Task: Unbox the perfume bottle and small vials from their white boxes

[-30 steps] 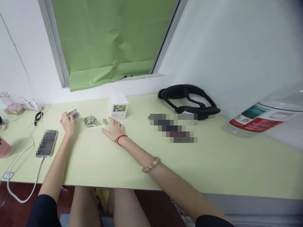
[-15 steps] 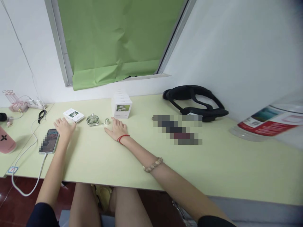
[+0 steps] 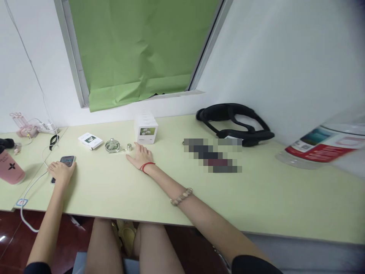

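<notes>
My left hand (image 3: 61, 170) lies across a phone (image 3: 67, 160), its thumb at the right edge and its fingers curled over toward the left edge. The phone lies on the table, plugged into a white cable. My right hand (image 3: 142, 156) rests on the table with fingers apart, holding nothing. Close to its fingertips stand a small silvery cap (image 3: 129, 147) and a white box (image 3: 146, 131) with a flower picture. Left of the cap is a round glass perfume bottle (image 3: 112, 145). Further left a flat white box (image 3: 90, 140) lies on the table.
A pink cup (image 3: 13, 169) stands at the far left, near a power strip (image 3: 48, 129). On the right are a black headset (image 3: 234, 125), a blurred-out object (image 3: 212, 155) and a large clear bottle (image 3: 319, 146) with a red label. The table (image 3: 114, 190) ends in front of my legs.
My left hand has moved left and toward me, from beside the phone onto it, and its fingers have closed around it. My right hand stays in place. The view has shifted slightly.
</notes>
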Tool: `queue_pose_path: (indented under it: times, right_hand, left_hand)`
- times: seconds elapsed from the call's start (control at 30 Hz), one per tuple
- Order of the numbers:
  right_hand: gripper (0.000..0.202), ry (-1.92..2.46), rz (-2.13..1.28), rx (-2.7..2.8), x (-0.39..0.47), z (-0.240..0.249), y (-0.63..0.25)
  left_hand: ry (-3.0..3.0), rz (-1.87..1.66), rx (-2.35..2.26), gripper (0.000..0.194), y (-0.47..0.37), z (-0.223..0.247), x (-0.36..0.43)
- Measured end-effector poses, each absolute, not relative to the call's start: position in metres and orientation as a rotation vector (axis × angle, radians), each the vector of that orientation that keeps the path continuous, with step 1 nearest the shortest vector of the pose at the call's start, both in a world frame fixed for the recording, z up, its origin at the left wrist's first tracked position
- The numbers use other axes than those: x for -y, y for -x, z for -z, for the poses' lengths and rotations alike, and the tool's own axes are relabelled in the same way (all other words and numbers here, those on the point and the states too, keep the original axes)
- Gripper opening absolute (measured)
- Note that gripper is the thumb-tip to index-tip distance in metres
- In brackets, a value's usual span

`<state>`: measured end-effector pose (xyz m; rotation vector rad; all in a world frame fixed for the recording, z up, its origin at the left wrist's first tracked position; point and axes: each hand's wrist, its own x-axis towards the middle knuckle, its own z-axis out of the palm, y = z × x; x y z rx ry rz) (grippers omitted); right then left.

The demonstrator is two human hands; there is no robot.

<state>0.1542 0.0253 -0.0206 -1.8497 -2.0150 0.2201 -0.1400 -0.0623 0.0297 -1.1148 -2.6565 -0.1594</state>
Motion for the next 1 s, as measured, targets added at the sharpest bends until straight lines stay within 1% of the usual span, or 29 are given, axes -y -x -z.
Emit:
queue_pose_path:
  times: [0.2,0.33,0.53,0.73,1.0]
  right_hand:
    - [0.072,1.865,-0.225,2.009,-0.024,0.019,-0.153]
    - [0.072,1.863,-0.21,2.01,-0.025,0.02,-0.152]
    - [0.072,1.849,-0.219,2.001,-0.026,0.021,-0.152]
    - [0.073,1.846,-0.257,1.998,-0.024,0.018,-0.152]
    - [0.073,1.85,-0.228,1.974,-0.023,0.018,-0.151]
  left_hand:
    - [1.101,0.185,2.785,0.1,0.152,-0.039,0.049]
    - [1.093,0.236,2.839,0.099,0.156,-0.038,0.046]
    - [1.053,0.311,2.782,0.097,0.155,-0.032,0.047]
    - [1.026,0.273,2.775,0.11,0.147,-0.037,0.053]
    - [1.022,0.291,2.647,0.104,0.148,-0.031,0.048]
